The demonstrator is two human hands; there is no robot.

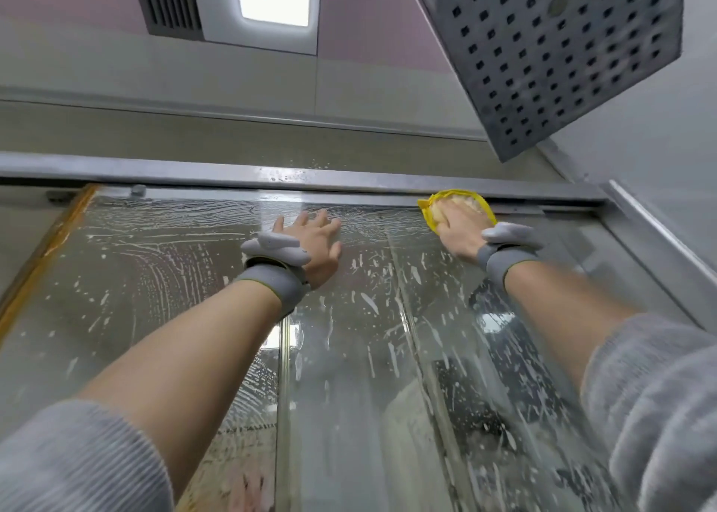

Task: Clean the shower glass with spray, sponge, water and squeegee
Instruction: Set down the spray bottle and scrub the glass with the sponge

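My right hand (459, 226) presses the soft, soapy yellow sponge (456, 203) flat-fingered against slippery shower glass (155, 278); left hand (314, 245) braces, open, empty.

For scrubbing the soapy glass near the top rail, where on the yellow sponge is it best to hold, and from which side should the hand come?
Hold the yellow sponge by its broad back face, coming from below with the palm flat over it, as the right hand does now. It lies flat against the shower glass just under the top rail, so only that back face is free, and pressing there probably spreads force evenly.
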